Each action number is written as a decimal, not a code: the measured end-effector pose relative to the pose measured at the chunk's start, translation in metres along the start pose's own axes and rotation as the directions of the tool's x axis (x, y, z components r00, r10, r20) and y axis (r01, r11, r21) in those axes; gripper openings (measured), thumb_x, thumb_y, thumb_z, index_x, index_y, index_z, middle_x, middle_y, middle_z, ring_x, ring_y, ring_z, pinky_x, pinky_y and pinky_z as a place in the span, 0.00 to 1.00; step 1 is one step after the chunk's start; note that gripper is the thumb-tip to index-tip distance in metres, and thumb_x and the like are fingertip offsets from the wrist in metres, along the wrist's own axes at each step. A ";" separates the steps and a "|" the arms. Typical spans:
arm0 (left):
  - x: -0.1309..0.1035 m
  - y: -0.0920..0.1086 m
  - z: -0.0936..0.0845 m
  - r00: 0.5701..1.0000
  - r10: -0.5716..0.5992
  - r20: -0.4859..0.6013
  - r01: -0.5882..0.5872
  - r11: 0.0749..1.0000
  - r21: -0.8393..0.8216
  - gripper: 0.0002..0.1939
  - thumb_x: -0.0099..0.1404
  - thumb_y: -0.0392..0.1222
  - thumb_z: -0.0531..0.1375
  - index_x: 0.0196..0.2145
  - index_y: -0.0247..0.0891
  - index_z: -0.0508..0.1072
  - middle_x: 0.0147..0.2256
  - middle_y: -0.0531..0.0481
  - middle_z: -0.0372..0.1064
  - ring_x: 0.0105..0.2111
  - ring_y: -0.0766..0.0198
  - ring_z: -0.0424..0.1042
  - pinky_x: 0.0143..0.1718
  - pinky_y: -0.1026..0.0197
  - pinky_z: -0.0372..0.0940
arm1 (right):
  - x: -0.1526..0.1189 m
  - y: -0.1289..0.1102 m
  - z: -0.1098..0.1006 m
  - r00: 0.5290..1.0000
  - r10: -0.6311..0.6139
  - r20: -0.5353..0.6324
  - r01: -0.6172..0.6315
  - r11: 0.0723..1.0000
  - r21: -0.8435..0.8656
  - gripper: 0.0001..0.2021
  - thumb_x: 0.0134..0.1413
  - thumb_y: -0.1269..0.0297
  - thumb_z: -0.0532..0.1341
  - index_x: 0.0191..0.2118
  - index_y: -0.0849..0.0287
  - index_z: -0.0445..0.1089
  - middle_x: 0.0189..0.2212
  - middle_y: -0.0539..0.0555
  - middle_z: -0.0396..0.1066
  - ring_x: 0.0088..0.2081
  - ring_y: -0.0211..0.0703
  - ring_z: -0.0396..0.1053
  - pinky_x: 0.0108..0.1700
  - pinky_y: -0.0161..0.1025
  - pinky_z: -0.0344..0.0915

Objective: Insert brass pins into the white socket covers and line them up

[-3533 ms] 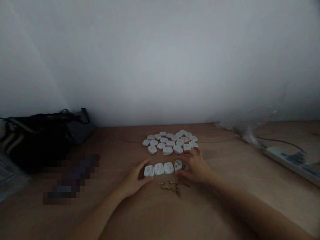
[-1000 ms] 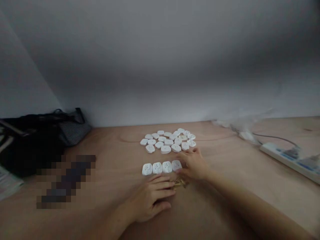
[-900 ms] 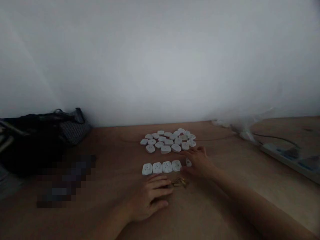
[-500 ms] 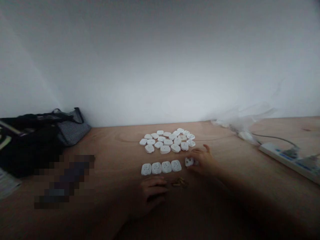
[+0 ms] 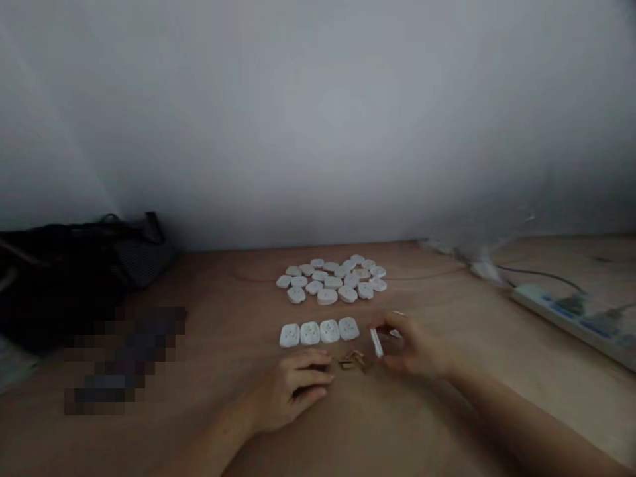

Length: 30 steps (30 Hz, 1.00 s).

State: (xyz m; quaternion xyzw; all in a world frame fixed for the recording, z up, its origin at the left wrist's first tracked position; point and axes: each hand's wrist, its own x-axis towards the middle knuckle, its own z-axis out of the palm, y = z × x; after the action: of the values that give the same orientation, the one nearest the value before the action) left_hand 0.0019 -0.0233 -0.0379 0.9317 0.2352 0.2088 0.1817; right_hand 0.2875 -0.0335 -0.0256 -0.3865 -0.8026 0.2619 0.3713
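My right hand (image 5: 412, 344) grips a white square piece (image 5: 377, 342) by its edges, tilted up on its side at the right end of a row. Another bit of white shows behind the fingers of that hand. Several white pieces with small holes (image 5: 310, 333) lie flat in that row. My left hand (image 5: 301, 387) rests on the table in front of them, fingers apart, holding nothing. Between my hands is a small pile of brass-coloured parts (image 5: 352, 360). A larger group of white pieces (image 5: 326, 296) lies farther back.
A white power strip (image 5: 571, 321) with plugs and a cable lies at the right, near crumpled clear plastic (image 5: 484, 255). Dark bags (image 5: 64, 278) stand at the left, behind a blurred-out dark item (image 5: 132, 354) on the wooden table (image 5: 223, 331).
My right hand has moved nearer to me, and the white piece in it is now turned on edge. The left hand stays in about the same place.
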 end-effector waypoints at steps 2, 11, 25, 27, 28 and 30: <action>0.000 -0.001 0.001 1.000 -0.019 -0.011 0.019 1.000 0.001 0.11 0.64 0.38 0.56 0.43 0.41 0.75 0.49 0.44 0.69 0.50 0.56 0.67 0.51 0.54 0.64 | -0.001 -0.004 -0.001 0.999 -0.019 0.043 0.023 0.996 -0.088 0.21 0.40 0.71 0.64 0.45 0.56 0.68 0.40 0.54 0.71 0.40 0.47 0.69 0.41 0.42 0.67; 0.001 -0.006 0.001 0.998 -0.062 -0.027 0.062 0.998 -0.008 0.12 0.67 0.35 0.52 0.42 0.42 0.74 0.49 0.48 0.69 0.50 0.60 0.67 0.51 0.58 0.64 | -0.011 -0.006 -0.001 0.992 0.046 0.115 -0.016 0.970 -0.244 0.27 0.41 0.66 0.65 0.52 0.55 0.65 0.44 0.57 0.70 0.44 0.53 0.67 0.46 0.49 0.64; 0.003 -0.004 0.001 0.998 -0.042 -0.056 0.040 0.999 -0.022 0.12 0.66 0.37 0.52 0.41 0.41 0.75 0.47 0.46 0.70 0.47 0.60 0.69 0.49 0.58 0.65 | -0.014 -0.007 -0.007 0.997 0.051 0.061 -0.050 0.999 -0.018 0.10 0.42 0.64 0.66 0.32 0.56 0.67 0.38 0.54 0.72 0.41 0.49 0.70 0.42 0.45 0.67; 0.003 -0.005 0.001 0.997 -0.045 -0.056 0.044 0.999 -0.019 0.12 0.66 0.37 0.52 0.41 0.41 0.75 0.47 0.47 0.70 0.47 0.60 0.69 0.49 0.58 0.66 | -0.013 -0.007 -0.007 0.996 0.055 0.067 -0.054 0.998 -0.021 0.12 0.42 0.65 0.66 0.36 0.56 0.67 0.39 0.54 0.72 0.41 0.48 0.70 0.43 0.46 0.67; 0.003 -0.005 0.000 0.997 -0.047 -0.054 0.046 0.999 -0.018 0.12 0.66 0.37 0.52 0.41 0.41 0.75 0.47 0.47 0.70 0.47 0.60 0.69 0.48 0.58 0.66 | -0.014 -0.006 -0.007 0.996 0.063 0.064 -0.061 0.998 -0.034 0.15 0.42 0.65 0.67 0.38 0.56 0.67 0.39 0.54 0.72 0.41 0.49 0.70 0.43 0.46 0.67; 0.002 -0.005 0.000 0.998 -0.043 -0.043 0.043 0.999 -0.016 0.12 0.66 0.37 0.52 0.41 0.41 0.75 0.47 0.47 0.70 0.47 0.60 0.69 0.48 0.59 0.66 | -0.015 -0.004 -0.007 0.996 0.074 0.053 -0.072 0.996 -0.044 0.17 0.41 0.64 0.67 0.40 0.56 0.68 0.39 0.54 0.72 0.41 0.49 0.70 0.43 0.47 0.67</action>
State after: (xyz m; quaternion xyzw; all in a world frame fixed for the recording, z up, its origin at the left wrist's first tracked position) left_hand 0.0020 -0.0179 -0.0395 0.9204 0.2575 0.2265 0.1879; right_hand 0.2972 -0.0469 -0.0244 -0.4160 -0.8032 0.2686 0.3311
